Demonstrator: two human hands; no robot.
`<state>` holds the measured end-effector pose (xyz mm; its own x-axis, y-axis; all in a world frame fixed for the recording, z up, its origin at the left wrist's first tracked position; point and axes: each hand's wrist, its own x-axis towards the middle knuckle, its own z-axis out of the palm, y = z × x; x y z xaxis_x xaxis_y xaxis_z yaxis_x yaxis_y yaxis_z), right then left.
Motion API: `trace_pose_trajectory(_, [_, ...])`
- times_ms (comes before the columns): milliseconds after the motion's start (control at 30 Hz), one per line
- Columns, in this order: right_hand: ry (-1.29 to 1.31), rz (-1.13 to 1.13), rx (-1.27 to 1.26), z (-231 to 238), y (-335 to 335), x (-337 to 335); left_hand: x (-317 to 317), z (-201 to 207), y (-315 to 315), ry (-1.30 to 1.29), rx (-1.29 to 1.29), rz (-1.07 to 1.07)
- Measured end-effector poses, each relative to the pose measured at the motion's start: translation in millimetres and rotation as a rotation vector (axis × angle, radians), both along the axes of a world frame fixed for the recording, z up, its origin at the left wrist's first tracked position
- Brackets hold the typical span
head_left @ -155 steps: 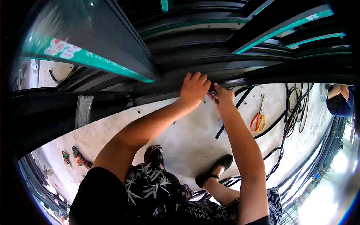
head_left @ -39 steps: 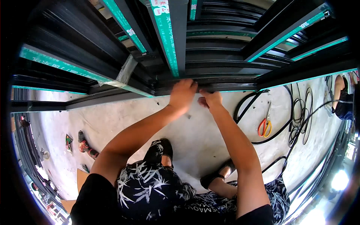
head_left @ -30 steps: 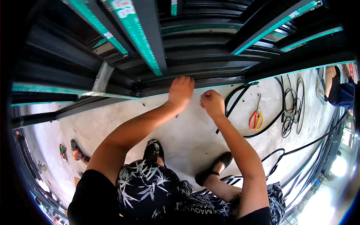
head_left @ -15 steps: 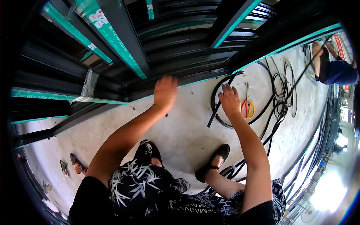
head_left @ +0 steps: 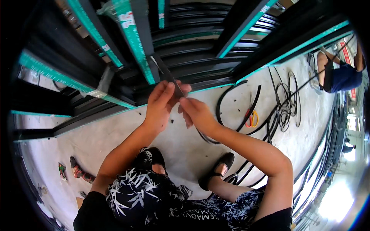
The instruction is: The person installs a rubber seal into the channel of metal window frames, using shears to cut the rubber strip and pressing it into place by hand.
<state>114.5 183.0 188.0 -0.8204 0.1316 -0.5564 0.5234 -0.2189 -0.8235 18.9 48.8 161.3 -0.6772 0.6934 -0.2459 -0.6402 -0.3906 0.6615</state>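
A black rubber sealing strip (head_left: pixel 167 72) runs up at a slant from between my two hands, in front of a black metal frame (head_left: pixel 210 81) edged with green tape. My left hand (head_left: pixel 162 101) is closed round the strip, thumb on top. Close beside it on the right, my right hand (head_left: pixel 198 114) pinches the same strip between thumb and fingers. Below the right hand a blurred loop of the strip hangs toward the floor. More black strip (head_left: pixel 220 101) lies curved on the floor to the right, beside scissors (head_left: pixel 253 119) with red and yellow handles.
Tangled black strip (head_left: pixel 284 104) lies on the grey floor (head_left: pixel 181 146) at the right. A red and black tool (head_left: pixel 79 171) and a small green packet (head_left: pixel 62 172) are on the floor at the left. Another person (head_left: pixel 341 75) sits at the far right.
My right hand has come left from the strip on the floor to meet my left hand. Both hands now hold the raised strip. The floor coil has shifted.
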Motion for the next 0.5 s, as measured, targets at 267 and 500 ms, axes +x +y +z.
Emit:
trace_pose_trajectory(267, [-0.185, 1.126, 0.797, 21, 79, 98, -17, 71, -46, 0.114, 0.039, 0.112])
trace_pose_trajectory(500, [-0.399, 0.749, 1.309, -39, 214, 189, -39, 178, -137, 0.538, -0.183, 0.219])
